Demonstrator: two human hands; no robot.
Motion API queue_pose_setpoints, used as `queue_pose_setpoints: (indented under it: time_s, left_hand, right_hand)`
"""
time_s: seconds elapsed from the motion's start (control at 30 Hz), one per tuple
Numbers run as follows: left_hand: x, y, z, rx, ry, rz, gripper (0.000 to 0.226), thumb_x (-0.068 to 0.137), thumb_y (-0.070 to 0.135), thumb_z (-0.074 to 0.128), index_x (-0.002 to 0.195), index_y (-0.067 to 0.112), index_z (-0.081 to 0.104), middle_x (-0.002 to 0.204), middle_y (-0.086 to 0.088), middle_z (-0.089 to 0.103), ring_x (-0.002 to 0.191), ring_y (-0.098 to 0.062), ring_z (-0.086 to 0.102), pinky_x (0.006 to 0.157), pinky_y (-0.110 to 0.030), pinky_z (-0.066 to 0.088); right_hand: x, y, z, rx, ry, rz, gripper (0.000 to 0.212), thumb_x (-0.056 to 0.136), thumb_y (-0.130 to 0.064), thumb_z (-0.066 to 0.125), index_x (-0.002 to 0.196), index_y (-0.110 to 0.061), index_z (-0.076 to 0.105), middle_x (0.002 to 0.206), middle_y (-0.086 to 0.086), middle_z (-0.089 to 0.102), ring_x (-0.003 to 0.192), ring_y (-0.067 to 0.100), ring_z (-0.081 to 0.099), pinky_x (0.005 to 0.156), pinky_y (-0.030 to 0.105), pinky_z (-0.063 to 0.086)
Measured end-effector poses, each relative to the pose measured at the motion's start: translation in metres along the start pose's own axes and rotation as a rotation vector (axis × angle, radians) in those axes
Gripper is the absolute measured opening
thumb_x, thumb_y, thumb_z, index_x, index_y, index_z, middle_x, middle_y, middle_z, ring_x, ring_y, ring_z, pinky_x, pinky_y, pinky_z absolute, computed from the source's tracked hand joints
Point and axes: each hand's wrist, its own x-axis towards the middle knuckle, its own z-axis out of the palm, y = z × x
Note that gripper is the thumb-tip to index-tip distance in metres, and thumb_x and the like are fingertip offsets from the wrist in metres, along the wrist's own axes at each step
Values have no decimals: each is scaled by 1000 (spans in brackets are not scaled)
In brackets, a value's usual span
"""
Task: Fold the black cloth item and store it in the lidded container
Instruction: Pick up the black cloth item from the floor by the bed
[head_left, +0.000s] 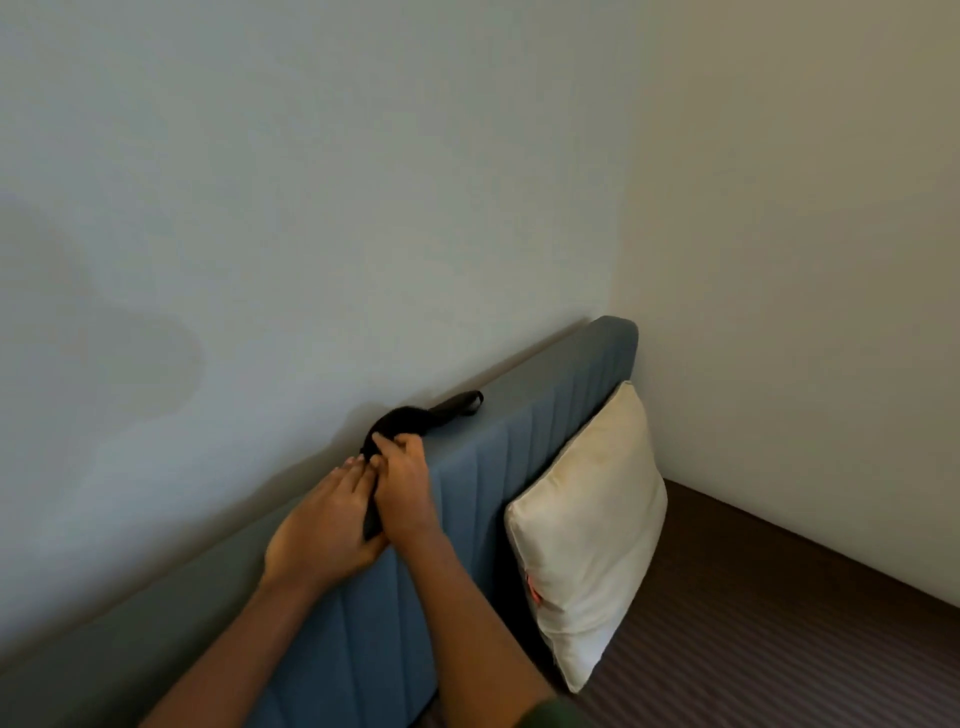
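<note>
A black cloth item (402, 422) lies bunched on the top edge of a blue padded headboard (467, 499), with one strap end (464, 402) stretched to the right along the edge. My right hand (404, 486) pinches the bunched part between thumb and fingers. My left hand (324, 530) presses against the right one, and a dark strip of the cloth (371, 519) hangs between the two palms. No lidded container is in view.
A cream pillow (589, 535) leans upright against the headboard on the right. A brown striped bedsheet (753, 649) covers the mattress below it. White walls (311, 182) rise directly behind the headboard and meet in a corner at the right.
</note>
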Motion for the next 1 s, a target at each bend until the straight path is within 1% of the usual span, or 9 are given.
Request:
queue_pose_setpoints:
  time_s: [0.07,0.17,0.23,0.37,0.5,0.73,0.83,0.9,1.0]
  left_hand:
    - [-5,4,1,-41,55,-8,74,70,42,60,129,-2,56,128,-19,62,118,-29,62,99,-38,47]
    - [-7,10,1,-93,93,-26,76,83,38,58,147,5,31,151,-13,37,142,-24,35,116,-31,25]
    - [-7,13,1,-104,117,-44,75,86,38,55,149,8,26,154,-11,32,144,-21,30,117,-29,23]
    - [-10,15,3,-54,104,-59,73,87,40,52,149,12,26,155,-7,30,145,-18,28,117,-28,22]
    - [-10,13,0,-38,106,-81,74,86,45,52,149,15,26,157,-5,28,145,-17,26,116,-30,26]
    - [-13,15,9,-27,84,-121,75,86,49,49,149,16,26,157,-4,28,145,-16,27,114,-30,29]
    - [-11,15,6,-74,100,-116,75,85,47,51,148,15,28,156,-5,30,144,-17,29,114,-30,30]
    - [-11,13,7,-98,97,-111,74,85,42,53,149,15,27,155,-5,30,144,-17,29,114,-31,30]
    - [-14,11,6,-125,82,-110,73,84,33,56,148,14,28,154,-5,32,143,-17,31,114,-31,31]
  right_hand:
    - [-5,2,1,63,-1,14,36,98,-6,37,132,1,46,125,10,42,110,22,50,101,26,41]
    - [-12,3,0,118,21,5,32,95,-8,40,126,-2,45,119,10,45,99,13,40,89,28,42]
    - [-13,3,0,133,26,-1,28,95,-9,40,122,-2,46,121,14,47,97,15,40,89,31,42]
    - [-16,6,4,121,58,14,6,97,-24,39,94,-20,43,98,9,51,93,26,52,90,45,46]
    - [-21,5,2,49,89,-62,15,93,-35,38,98,-21,39,96,5,55,101,28,56,96,51,46]
    - [-27,7,-2,-93,68,-55,19,97,-34,35,104,-16,39,100,11,57,100,28,55,94,49,44]
    - [-30,-4,-4,-28,41,19,20,100,-28,32,107,-11,41,118,18,56,107,33,55,92,46,45]
    - [-34,-7,0,-53,42,0,25,101,-21,28,117,-9,43,125,16,50,101,29,51,84,36,41]
    - [-39,-11,7,-105,83,-28,14,101,-20,26,110,-19,36,107,7,43,93,16,37,79,29,31]
